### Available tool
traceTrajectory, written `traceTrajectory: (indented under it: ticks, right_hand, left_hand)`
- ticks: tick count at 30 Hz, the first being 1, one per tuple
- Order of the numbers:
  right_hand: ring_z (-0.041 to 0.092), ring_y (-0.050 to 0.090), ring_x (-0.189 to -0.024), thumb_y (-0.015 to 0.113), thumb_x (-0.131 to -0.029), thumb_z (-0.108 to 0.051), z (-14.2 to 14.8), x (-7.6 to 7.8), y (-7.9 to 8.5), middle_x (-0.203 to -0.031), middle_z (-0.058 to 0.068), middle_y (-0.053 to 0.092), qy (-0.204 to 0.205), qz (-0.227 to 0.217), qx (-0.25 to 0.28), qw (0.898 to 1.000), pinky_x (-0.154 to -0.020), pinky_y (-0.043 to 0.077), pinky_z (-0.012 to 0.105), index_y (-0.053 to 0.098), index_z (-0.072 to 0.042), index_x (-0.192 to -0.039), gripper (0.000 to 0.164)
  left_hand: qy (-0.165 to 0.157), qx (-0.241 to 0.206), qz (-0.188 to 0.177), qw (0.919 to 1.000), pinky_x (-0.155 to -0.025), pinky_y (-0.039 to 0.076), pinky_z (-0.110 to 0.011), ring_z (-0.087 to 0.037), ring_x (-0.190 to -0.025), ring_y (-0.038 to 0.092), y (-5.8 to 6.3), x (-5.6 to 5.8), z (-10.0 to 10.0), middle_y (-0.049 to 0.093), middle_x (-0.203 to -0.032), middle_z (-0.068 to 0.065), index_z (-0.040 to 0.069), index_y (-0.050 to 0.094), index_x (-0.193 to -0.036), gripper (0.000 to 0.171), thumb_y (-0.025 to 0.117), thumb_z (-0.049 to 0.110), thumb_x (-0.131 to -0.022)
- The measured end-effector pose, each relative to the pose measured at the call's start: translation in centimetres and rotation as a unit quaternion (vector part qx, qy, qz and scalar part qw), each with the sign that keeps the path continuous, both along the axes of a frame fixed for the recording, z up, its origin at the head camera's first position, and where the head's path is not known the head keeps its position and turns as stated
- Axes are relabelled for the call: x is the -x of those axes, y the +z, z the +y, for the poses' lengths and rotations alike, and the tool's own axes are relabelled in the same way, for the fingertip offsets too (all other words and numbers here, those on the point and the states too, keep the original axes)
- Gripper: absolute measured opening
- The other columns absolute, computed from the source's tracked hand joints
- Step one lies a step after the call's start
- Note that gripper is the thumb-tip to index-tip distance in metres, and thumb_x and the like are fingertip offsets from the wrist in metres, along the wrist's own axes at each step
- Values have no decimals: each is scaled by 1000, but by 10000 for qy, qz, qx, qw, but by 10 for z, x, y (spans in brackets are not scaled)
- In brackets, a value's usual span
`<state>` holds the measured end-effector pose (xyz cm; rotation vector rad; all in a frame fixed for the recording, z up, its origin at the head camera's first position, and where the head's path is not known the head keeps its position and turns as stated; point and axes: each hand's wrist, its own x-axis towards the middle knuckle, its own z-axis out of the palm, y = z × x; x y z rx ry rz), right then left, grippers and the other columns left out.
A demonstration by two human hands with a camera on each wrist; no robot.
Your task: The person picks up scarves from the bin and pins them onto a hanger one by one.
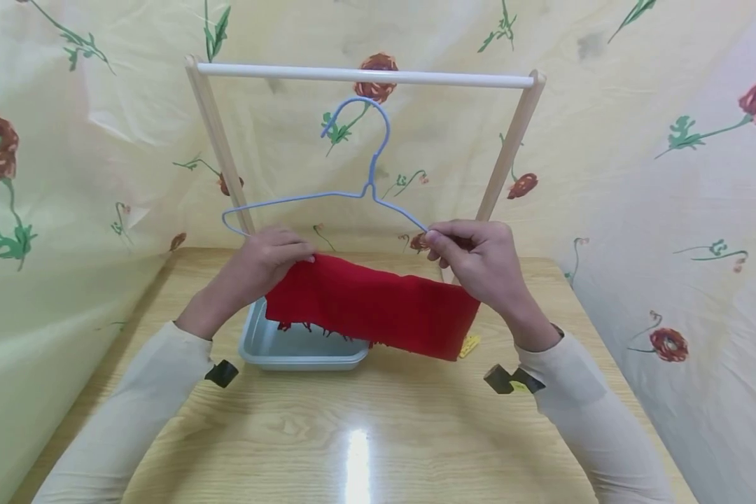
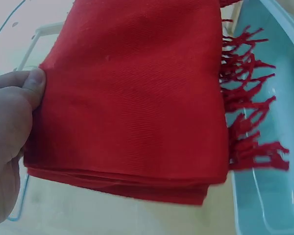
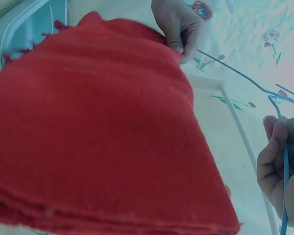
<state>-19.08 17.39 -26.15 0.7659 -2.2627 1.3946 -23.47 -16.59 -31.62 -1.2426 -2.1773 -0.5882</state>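
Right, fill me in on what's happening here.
Someone's left hand pinches a folded red scarf by its edge, while their right hand holds a blue hanger. The scarf hangs below the hanger's shoulders; whether it goes over the bottom bar is hidden. The hook is not on the white rail. A light blue tray sits on the table.
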Motion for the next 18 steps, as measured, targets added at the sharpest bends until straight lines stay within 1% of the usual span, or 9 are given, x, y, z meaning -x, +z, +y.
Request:
traceTrajectory:
  ticks: [4, 7, 11, 14, 16, 18]
  right_hand:
    - [12, 65, -61, 71, -91, 6, -1, -1, 0, -79, 19, 72, -84, 16, 25, 10000, -59, 54, 19, 77, 8, -100, 11]
    - [15, 64, -61, 71, -91, 7, 0, -2, 0, -78, 18, 72, -172, 8, -14, 9999, -57, 53, 19, 77, 8, -100, 10]
    - [16, 65, -62, 71, -92, 5, 2, -2, 1, -78, 17, 72, -229, 28, -47, 9997, -59, 54, 19, 77, 7, -100, 10]
    - [15, 65, -62, 72, -92, 4, 4, -2, 3, -78, 18, 72, -257, 67, -75, 9996, -60, 55, 19, 77, 7, -101, 11]
    - [14, 65, -62, 72, -91, 4, 4, -1, 4, -78, 19, 71, -284, 87, -74, 9995, -61, 56, 19, 77, 8, -101, 11]
    - [12, 65, -62, 72, -91, 4, 5, -2, 5, -78, 19, 72, -305, 91, -81, 9995, -61, 56, 19, 77, 8, -101, 11]
  left_hand:
    - [57, 134, 33, 9999, -88, 59, -43, -27, -101, 70, -5, 1, 3, 75, -111, -9, 5, 74, -116, 35, 81, -3, -83]
    - [46, 87, -71, 9999, -89, 58, -43, -27, -103, 69, -7, 2, 6, 74, -113, -10, 5, 71, -120, 36, 80, 1, -85]
    - [51, 94, -218, 9997, -92, 56, -46, -28, -105, 67, -10, 2, 8, 72, -116, -10, 5, 68, -122, 35, 78, 3, -89]
    - [112, 164, -326, 9993, -95, 52, -48, -27, -106, 65, -11, 1, 10, 71, -117, -8, 7, 68, -123, 35, 79, 12, -90]
    - [130, 234, -306, 9992, -95, 50, -48, -26, -106, 65, -11, 1, 12, 71, -116, -8, 8, 69, -122, 37, 81, 19, -89]
    - [120, 254, -254, 9993, -94, 49, -48, -25, -105, 65, -12, 1, 12, 72, -115, -7, 9, 69, -122, 39, 82, 21, -88]
